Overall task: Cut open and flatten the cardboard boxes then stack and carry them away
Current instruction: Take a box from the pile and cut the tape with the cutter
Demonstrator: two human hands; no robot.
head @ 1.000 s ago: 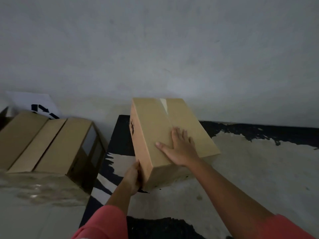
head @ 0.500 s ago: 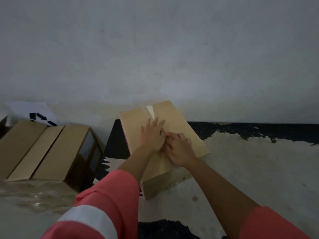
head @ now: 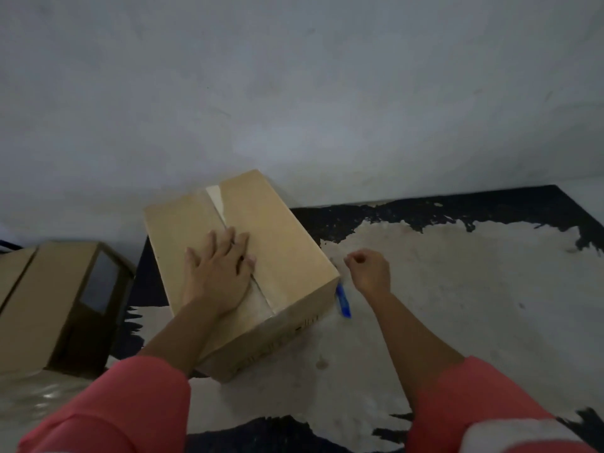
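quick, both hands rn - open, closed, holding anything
Left hand: open, pressed flat on top of the cardboard box.
Right hand: closed, fingers curled, nothing visible in it, off to the box's side.

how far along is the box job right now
Barely started. Nothing looks flattened or stacked: the taped box is whole, and the boxes at left are unflattened. In hand: the left hand presses flat on its top; the right hand is curled beside a blue object on the floor. Left: cutting, flattening, stacking, carrying.
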